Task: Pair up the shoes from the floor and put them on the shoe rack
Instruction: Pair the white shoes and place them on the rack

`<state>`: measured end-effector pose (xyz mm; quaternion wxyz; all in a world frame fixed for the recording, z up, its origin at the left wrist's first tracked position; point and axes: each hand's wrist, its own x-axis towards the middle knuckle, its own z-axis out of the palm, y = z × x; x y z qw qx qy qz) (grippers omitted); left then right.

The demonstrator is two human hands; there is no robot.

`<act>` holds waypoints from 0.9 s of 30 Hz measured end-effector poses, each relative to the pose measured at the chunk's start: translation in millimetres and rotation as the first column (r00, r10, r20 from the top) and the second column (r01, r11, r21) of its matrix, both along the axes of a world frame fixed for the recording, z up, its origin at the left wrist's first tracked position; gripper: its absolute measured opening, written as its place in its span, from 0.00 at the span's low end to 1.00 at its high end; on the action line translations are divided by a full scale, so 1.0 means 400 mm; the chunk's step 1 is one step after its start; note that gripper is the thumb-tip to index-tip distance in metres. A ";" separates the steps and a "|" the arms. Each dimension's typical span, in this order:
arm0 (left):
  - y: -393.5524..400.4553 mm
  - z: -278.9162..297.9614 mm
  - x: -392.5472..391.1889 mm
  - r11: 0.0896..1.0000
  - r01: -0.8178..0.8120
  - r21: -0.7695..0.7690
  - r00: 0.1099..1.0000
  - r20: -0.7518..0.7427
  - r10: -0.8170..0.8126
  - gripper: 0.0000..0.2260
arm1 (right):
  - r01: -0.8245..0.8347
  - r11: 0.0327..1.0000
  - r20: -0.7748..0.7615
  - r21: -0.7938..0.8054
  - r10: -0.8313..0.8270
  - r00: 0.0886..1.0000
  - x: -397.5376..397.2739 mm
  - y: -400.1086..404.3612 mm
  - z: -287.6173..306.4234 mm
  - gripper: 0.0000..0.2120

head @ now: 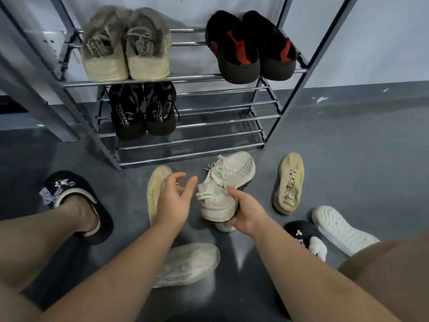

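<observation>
My right hand (243, 213) grips the heel of a white sneaker with green trim (228, 182), tilted over the floor in front of the shoe rack (199, 77). Under its heel shows part of another white shoe (224, 227). My left hand (175, 197) hovers open just left of the sneaker, not touching it. Behind that hand a beige shoe with a yellow stripe (154, 189) lies on the floor. Its match, a beige shoe (289, 183), lies to the right. A white sneaker (188, 263) sits under my left forearm, and a white sole (341, 230) lies upturned at the right.
On the rack stand a beige pair (125, 45), a black-and-red pair (250, 45) and, one shelf lower, a black pair (142, 110). The lower shelves' right side is bare. My feet wear dark slippers (76, 201), the other (304, 233) at right.
</observation>
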<state>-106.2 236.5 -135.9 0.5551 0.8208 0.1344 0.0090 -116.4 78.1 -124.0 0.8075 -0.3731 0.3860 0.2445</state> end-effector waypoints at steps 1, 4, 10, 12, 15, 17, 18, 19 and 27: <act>-0.003 -0.004 0.009 0.982 -0.040 -0.186 0.965 -0.262 -0.010 0.20 | -0.037 0.999 0.015 -0.005 0.037 0.999 -0.004 -0.009 -0.010 0.18; -0.011 -0.024 0.001 0.838 -0.111 -0.534 0.688 -0.650 -0.323 0.25 | -0.135 0.991 0.034 -0.018 0.135 0.990 -0.016 -0.028 -0.034 0.21; -0.041 -0.050 -0.027 0.780 -0.048 -0.624 0.676 -0.595 -0.434 0.12 | -0.220 0.975 0.013 -0.021 0.221 0.975 -0.038 -0.053 -0.077 0.19; -0.055 -0.059 -0.031 0.790 -0.030 -0.612 0.679 -0.593 -0.434 0.08 | -0.263 0.964 -0.037 -0.047 0.261 0.965 -0.046 -0.065 -0.088 0.18; -0.092 -0.079 -0.043 0.793 0.028 -0.609 0.667 -0.579 -0.468 0.08 | -0.259 0.963 -0.068 -0.079 0.254 0.965 -0.055 -0.090 -0.109 0.21; -0.130 -0.092 -0.047 0.789 0.057 -0.612 0.666 -0.565 -0.486 0.11 | -0.212 0.971 -0.086 -0.106 0.204 0.975 -0.060 -0.114 -0.123 0.21; -0.148 -0.093 -0.048 0.777 0.058 -0.627 0.667 -0.554 -0.497 0.11 | -0.177 0.978 -0.093 -0.113 0.167 0.982 -0.062 -0.124 -0.126 0.21; -0.165 -0.094 -0.050 0.764 0.063 -0.642 0.668 -0.542 -0.510 0.10 | -0.138 0.983 -0.098 -0.119 0.126 0.987 -0.065 -0.135 -0.127 0.22; -0.273 -0.122 -0.044 0.719 0.081 -0.691 0.601 -0.541 -0.588 0.15 | -0.018 0.987 -0.139 -0.161 -0.004 0.990 -0.086 -0.227 -0.167 0.21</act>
